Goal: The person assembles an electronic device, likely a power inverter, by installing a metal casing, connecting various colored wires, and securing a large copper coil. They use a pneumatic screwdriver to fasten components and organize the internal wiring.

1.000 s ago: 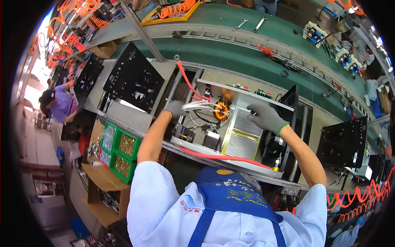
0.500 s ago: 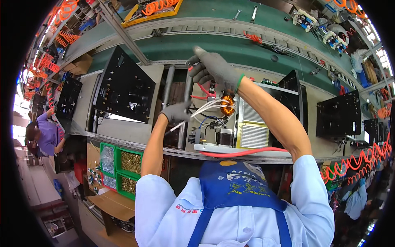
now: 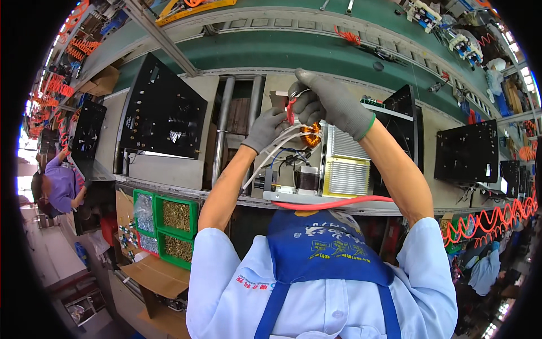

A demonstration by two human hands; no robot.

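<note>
Both my hands wear grey gloves and meet above an opened unit with a metal frame (image 3: 305, 199). My left hand (image 3: 265, 131) is closed, its fingertips on a short red wire (image 3: 291, 111). My right hand (image 3: 336, 104) curls its fingers around the upper end of that wire, where something small and shiny shows; its exact shape is hidden. Just below the hands sits a copper-wound ring coil (image 3: 310, 135). Thick white wires (image 3: 270, 155) run from the coil past my left hand. Finned silver heat sinks (image 3: 346, 176) lie to the right of the coil.
A black panel (image 3: 164, 110) stands at the left, another (image 3: 467, 152) at the right. Green bins (image 3: 176, 233) of small screws stand below the bench edge. A thick red hose (image 3: 333, 202) crosses the unit's near edge. Someone in purple (image 3: 65, 181) works at the far left.
My left hand has moved up and right, from beside the white wires to the red wire. My right hand has shifted right and its fingers have curled in.
</note>
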